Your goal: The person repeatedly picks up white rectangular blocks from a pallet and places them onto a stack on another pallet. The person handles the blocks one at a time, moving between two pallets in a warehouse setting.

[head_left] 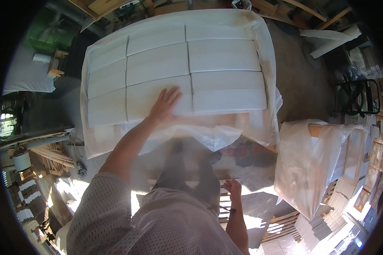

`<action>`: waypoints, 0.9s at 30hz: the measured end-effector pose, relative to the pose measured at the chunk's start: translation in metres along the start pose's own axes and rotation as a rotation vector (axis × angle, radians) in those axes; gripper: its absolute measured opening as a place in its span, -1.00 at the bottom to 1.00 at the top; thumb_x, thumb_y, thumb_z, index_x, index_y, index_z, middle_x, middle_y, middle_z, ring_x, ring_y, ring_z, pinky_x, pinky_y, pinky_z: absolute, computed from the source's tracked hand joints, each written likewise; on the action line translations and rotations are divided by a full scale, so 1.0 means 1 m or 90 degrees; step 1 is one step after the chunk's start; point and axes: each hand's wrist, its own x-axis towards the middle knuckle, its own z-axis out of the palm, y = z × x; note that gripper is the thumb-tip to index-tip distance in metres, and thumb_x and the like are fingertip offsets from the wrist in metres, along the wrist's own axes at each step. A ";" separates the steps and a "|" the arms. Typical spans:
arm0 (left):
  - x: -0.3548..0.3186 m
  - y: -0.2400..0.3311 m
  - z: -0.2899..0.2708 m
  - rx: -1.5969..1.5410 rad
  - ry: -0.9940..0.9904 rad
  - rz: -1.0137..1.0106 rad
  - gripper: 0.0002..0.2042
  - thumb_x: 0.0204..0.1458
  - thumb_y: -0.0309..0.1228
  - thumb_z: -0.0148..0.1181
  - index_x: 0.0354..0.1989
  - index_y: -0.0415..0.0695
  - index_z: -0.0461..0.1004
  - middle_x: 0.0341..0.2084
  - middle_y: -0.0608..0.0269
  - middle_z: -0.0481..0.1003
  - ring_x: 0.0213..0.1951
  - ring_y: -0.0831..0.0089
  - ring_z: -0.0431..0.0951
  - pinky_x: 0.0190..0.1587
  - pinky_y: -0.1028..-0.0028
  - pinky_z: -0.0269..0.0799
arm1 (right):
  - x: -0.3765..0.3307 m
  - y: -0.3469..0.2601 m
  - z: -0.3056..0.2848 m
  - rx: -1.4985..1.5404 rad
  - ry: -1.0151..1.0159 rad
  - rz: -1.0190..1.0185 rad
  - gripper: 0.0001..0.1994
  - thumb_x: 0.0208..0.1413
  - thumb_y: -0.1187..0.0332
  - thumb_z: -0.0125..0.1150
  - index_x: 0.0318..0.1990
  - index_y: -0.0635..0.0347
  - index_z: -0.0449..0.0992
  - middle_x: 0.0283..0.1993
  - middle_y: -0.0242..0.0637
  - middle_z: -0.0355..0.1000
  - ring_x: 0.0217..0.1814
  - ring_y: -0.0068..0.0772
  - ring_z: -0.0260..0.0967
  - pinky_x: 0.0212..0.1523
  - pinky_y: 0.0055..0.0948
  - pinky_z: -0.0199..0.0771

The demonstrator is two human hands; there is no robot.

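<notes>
Several white boxes (157, 61) lie side by side in rows, forming a flat top layer in front of me. Translucent plastic sheeting (266, 46) surrounds them and hangs in loose folds along the near side. My left hand (166, 102) rests palm down, fingers stretched out, on the near middle box (140, 100). Down by my right side hangs my right hand (232, 187), away from the boxes, with its fingers slightly curled and apart and nothing visible in it.
A second plastic-draped stack (304, 161) stands to the right. Beyond it are a black metal frame (357, 97) and a white roll (336, 42). On the left are wooden strips (53, 155) and a white bucket (22, 162). A slatted pallet (281, 225) lies at the lower right.
</notes>
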 end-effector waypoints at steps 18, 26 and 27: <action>-0.018 -0.044 0.000 -0.141 0.054 0.153 -0.32 0.05 -0.05 0.13 0.24 -0.26 0.18 0.33 0.00 0.03 0.37 0.12 -0.01 0.35 0.05 -0.09 | -0.028 0.121 0.248 -0.109 0.162 -0.132 -0.73 0.16 0.29 0.07 -0.10 0.29 0.45 -0.28 -0.23 0.51 -0.30 -0.35 0.52 -0.33 -0.44 0.55; -0.068 -0.171 -0.022 0.020 0.027 0.158 -0.42 0.15 -0.13 0.02 0.26 -0.21 0.14 0.34 0.09 0.01 0.38 0.20 -0.03 0.36 0.10 -0.09 | -0.125 0.120 0.329 0.388 0.118 0.218 -0.67 0.17 0.37 0.03 0.07 0.31 0.39 -0.17 -0.13 0.50 -0.24 -0.25 0.54 -0.33 -0.40 0.57; -0.073 -0.174 -0.019 0.031 -0.022 0.148 -0.42 0.15 -0.14 0.02 0.26 -0.21 0.14 0.34 0.09 0.01 0.38 0.20 -0.04 0.36 0.10 -0.09 | -0.123 0.130 0.338 0.375 0.105 0.167 -0.66 0.18 0.37 0.02 0.08 0.30 0.38 -0.16 -0.14 0.50 -0.25 -0.24 0.54 -0.33 -0.40 0.57</action>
